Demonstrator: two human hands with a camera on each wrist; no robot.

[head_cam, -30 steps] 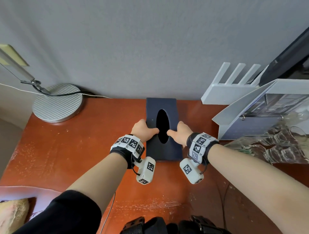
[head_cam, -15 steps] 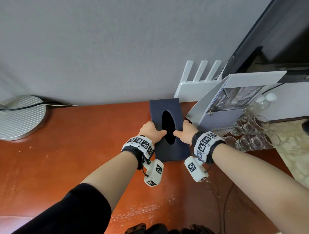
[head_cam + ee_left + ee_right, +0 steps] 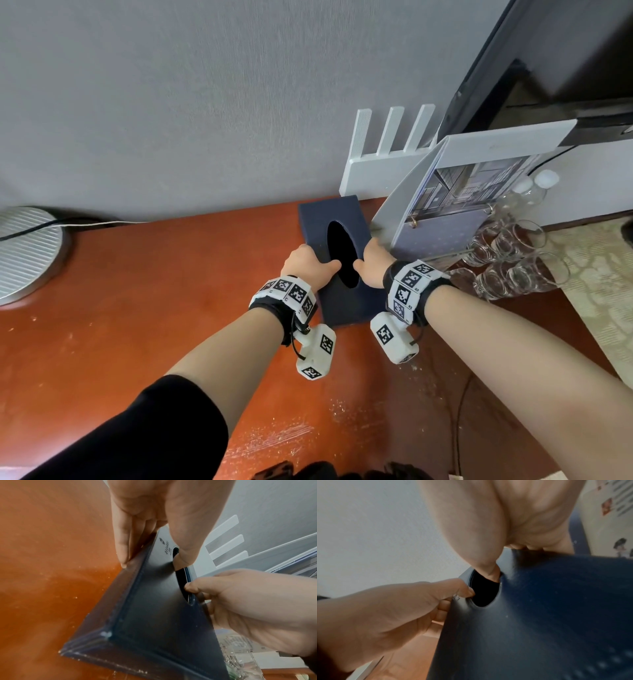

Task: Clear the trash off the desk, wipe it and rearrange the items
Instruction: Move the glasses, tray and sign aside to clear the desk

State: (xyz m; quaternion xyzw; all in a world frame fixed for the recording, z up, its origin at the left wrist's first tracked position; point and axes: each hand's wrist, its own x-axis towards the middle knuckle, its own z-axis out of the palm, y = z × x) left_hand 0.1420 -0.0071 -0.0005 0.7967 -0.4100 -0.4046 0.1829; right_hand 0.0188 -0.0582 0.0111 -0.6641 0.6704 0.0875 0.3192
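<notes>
While the tissue box [image 3: 337, 270] is gripped by left hand [image 3: 306, 265] and right hand [image 3: 373, 265], glasses [image 3: 513, 260] at three o'clock could be toppled.

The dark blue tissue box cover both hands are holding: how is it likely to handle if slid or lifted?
The tissue box cover looks fairly stiff, with stitched flat panels. Probably light: the left hand and right hand hold it by thumbs hooked in its oval opening. Low and flat-based, it seems unlikely to tip or roll.
</notes>
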